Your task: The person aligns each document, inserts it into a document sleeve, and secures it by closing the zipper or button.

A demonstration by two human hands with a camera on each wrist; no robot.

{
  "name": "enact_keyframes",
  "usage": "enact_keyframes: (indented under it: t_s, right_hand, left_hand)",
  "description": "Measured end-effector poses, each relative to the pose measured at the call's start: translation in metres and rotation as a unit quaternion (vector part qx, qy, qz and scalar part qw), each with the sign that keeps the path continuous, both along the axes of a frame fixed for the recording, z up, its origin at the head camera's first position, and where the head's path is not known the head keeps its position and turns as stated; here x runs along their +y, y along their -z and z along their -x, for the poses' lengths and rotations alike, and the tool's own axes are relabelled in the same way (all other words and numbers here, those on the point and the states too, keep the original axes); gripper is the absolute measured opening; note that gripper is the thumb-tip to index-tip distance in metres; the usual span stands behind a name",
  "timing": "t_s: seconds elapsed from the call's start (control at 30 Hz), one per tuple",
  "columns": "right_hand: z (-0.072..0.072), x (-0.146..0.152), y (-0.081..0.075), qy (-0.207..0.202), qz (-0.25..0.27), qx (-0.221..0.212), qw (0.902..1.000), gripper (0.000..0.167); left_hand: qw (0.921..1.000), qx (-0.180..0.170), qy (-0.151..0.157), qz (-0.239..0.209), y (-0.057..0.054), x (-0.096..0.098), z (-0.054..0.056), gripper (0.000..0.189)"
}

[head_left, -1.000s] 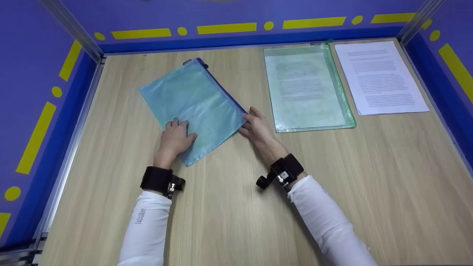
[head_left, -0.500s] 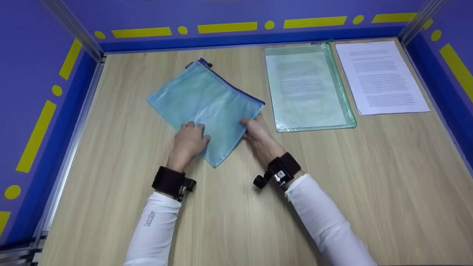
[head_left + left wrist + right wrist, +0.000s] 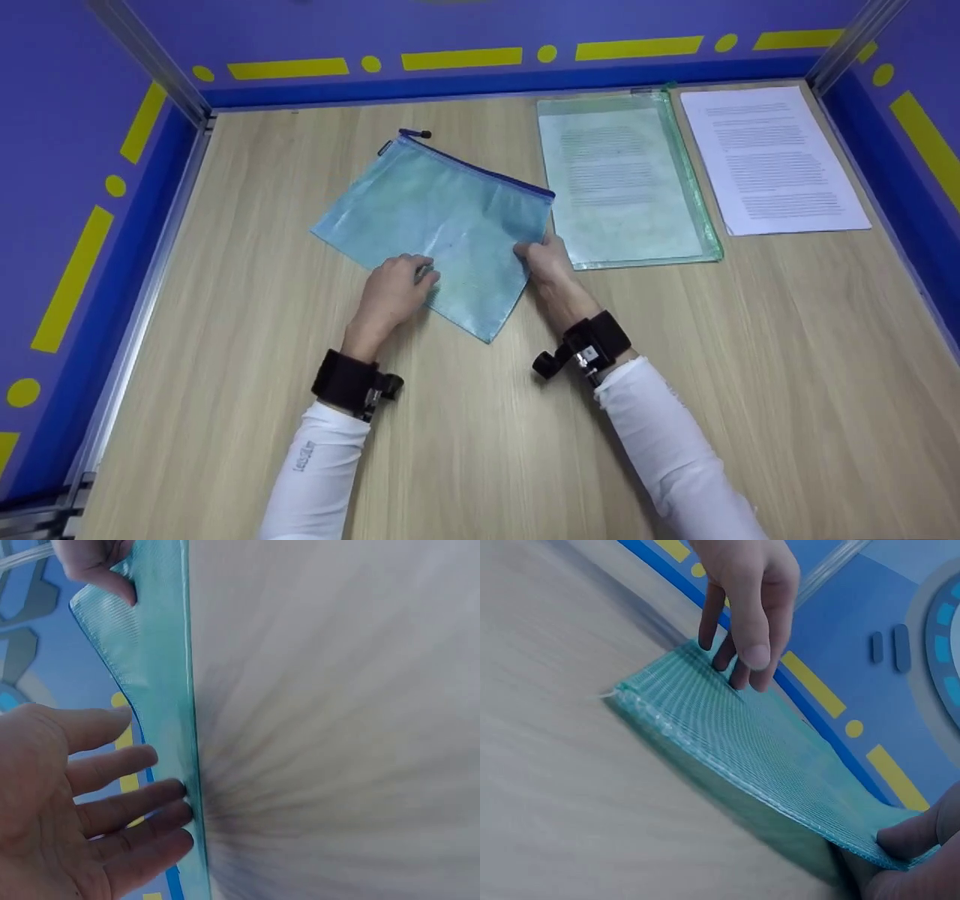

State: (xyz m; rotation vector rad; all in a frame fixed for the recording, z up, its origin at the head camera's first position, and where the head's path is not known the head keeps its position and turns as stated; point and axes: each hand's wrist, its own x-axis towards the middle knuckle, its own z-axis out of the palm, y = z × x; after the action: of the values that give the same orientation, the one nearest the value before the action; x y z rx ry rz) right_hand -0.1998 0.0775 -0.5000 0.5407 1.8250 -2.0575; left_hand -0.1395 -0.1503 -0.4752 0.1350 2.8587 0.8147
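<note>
A translucent blue-green zipper pouch (image 3: 465,232) with a dark blue zipper (image 3: 480,171) lies slanted in the middle of the table. My right hand (image 3: 553,266) pinches its right edge, thumb on top and fingers beneath. In the right wrist view that edge of the pouch (image 3: 735,735) bows up above the tabletop. At the pouch's lower left edge is my left hand (image 3: 394,292), fingers loosely extended over the mesh. The left wrist view shows the left hand (image 3: 82,802) with its fingers spread and the fingertips right at the pouch's border.
A green zipper pouch (image 3: 630,247) with printed sheets inside lies at the back right, close beside the blue pouch's corner. Right of it rests a stack of printed paper (image 3: 776,157). Blue panels (image 3: 450,82) wall the wooden table (image 3: 465,442) at the back and sides.
The blue-green pouch has shifted right and turned clockwise, its zipper edge now facing the back. My right hand regripped lower along the edge; my left hand moved right along with the pouch.
</note>
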Motion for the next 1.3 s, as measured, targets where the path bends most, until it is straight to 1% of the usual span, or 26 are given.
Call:
enact_keyframes:
  t_s: [0.07,0.13,0.3,0.4,0.47,0.57,0.67,0.77,0.83,0.9,1.0,1.1,1.17,1.27,1.3]
  right_hand:
    - [0.001,0.005,0.0,0.003,-0.005,0.004,1.0,0.06]
    - [0.001,0.01,0.0,0.009,-0.003,0.008,0.9999,0.052]
    - [0.002,0.024,0.002,0.013,0.008,0.028,0.9995,0.034]
    - [0.003,0.036,0.001,0.014,0.002,0.038,0.9992,0.029]
    - [0.004,0.044,-0.001,0.01,0.002,0.042,0.9991,0.027]
    - [0.006,0.055,-0.005,0.0,0.008,0.045,0.999,0.018]
    - [0.008,0.066,-0.007,-0.022,0.01,0.047,0.9986,0.009]
    - [0.01,0.077,-0.01,-0.045,-0.002,0.055,0.9974,0.009]
    - [0.01,0.084,-0.011,-0.052,0.002,0.058,0.9969,0.013]
    - [0.01,0.09,-0.011,-0.054,0.022,0.057,0.9967,0.019]
    - [0.008,0.097,-0.01,-0.052,0.064,0.037,0.9959,0.026]
    - [0.007,0.103,-0.01,-0.062,0.085,0.027,0.994,0.031]
    - [0.007,0.107,-0.01,-0.08,0.081,0.036,0.9928,0.03]
    - [0.008,0.113,-0.011,-0.114,0.055,0.065,0.9899,0.027]
    - [0.008,0.115,-0.011,-0.12,0.051,0.068,0.9891,0.026]
  left_hand:
    - [0.9993,-0.006,-0.011,-0.035,0.0,-0.002,0.0,0.041]
    - [0.9981,-0.009,-0.02,-0.057,0.0,-0.003,0.002,0.042]
    - [0.9952,-0.01,-0.033,-0.092,0.002,-0.003,0.005,0.042]
    - [0.9938,-0.008,-0.034,-0.106,0.002,-0.002,0.01,0.042]
    - [0.9924,-0.004,-0.037,-0.117,0.0,-0.002,0.013,0.042]
    - [0.9893,0.001,-0.044,-0.139,-0.003,-0.002,0.019,0.042]
    - [0.9849,0.007,-0.054,-0.164,-0.006,-0.003,0.023,0.043]
    - [0.9809,0.015,-0.067,-0.182,-0.007,-0.002,0.026,0.043]
    - [0.9792,0.022,-0.074,-0.188,-0.008,-0.002,0.028,0.044]
    - [0.9781,0.03,-0.081,-0.189,-0.008,-0.002,0.03,0.044]
    - [0.9776,0.044,-0.088,-0.186,-0.008,-0.002,0.034,0.043]
    - [0.9771,0.055,-0.099,-0.18,-0.008,-0.004,0.039,0.043]
    - [0.9769,0.066,-0.106,-0.174,-0.009,-0.005,0.042,0.046]
    - [0.9745,0.082,-0.119,-0.171,-0.009,-0.009,0.048,0.052]
    - [0.974,0.086,-0.123,-0.17,-0.009,-0.011,0.05,0.056]
